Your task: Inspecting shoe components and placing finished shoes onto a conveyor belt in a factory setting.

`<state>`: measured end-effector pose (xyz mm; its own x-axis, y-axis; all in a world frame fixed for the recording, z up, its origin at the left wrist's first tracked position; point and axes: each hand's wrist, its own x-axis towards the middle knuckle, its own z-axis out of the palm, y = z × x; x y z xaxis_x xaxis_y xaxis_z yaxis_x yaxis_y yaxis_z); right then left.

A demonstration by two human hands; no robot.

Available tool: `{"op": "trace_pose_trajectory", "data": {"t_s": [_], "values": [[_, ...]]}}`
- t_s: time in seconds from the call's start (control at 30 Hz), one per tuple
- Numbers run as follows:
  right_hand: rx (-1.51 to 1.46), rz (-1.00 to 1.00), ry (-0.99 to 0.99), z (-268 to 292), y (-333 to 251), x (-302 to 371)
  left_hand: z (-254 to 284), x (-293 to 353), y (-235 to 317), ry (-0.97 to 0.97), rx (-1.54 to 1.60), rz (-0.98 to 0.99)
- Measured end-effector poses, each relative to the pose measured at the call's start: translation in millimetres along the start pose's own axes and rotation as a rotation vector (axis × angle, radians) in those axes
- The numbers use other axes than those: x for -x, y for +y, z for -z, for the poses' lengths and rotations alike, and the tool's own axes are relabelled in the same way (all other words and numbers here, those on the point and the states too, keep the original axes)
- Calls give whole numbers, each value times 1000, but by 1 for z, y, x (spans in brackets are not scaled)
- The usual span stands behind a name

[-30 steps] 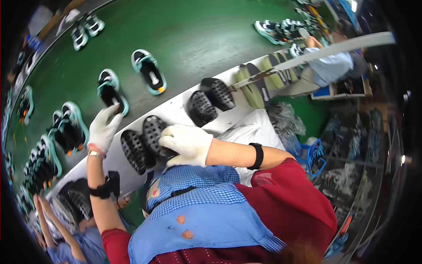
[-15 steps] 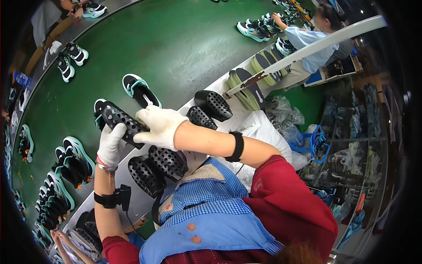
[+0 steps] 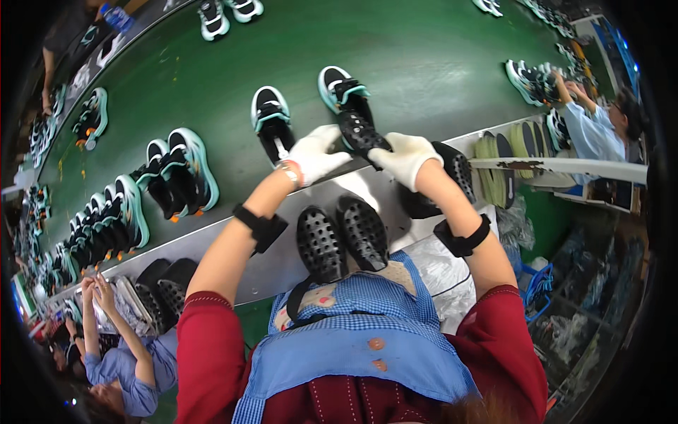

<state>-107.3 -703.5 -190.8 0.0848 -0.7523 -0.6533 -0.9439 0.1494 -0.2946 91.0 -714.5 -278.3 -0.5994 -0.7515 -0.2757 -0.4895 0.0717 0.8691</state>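
My right hand [image 3: 406, 159], in a white glove, grips the heel end of a black perforated shoe last [image 3: 363, 134]. The last's front part lies in the opening of a black, white and mint sneaker [image 3: 339, 81] on the green surface. My left hand [image 3: 316, 154], gloved too, is beside the last with thumb and fingers apart; whether it touches the last is hard to tell. Just left of it sits a second sneaker [image 3: 271, 113]. A pair of perforated lasts [image 3: 321, 240] rests on the metal ledge before me, and more [image 3: 452, 169] lie partly behind my right forearm.
Rows of sneakers [image 3: 185, 166] stand at the left on the green table [image 3: 438, 63]. Insoles [image 3: 498, 166] are stacked at the right by a white rail [image 3: 565, 167]. Co-workers sit at right [image 3: 593, 134] and lower left [image 3: 134, 367]. A white bag [image 3: 452, 286] lies beside me.
The view has swung, so the sneakers appear farther right. The last, earlier held between both hands, now has its front in the sneaker; my left hand has come off its earlier grip.
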Motion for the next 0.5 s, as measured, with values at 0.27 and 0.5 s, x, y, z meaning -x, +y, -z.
{"op": "trace_pose_trajectory", "data": {"t_s": [0.27, 0.5], "values": [[88, -60, -116, 22, -9, -40, -18, -19, -11, -45, -444, -100], [210, -166, 47, -2, -17, -103, -29, -45, -13, -73, -514, -15]]}}
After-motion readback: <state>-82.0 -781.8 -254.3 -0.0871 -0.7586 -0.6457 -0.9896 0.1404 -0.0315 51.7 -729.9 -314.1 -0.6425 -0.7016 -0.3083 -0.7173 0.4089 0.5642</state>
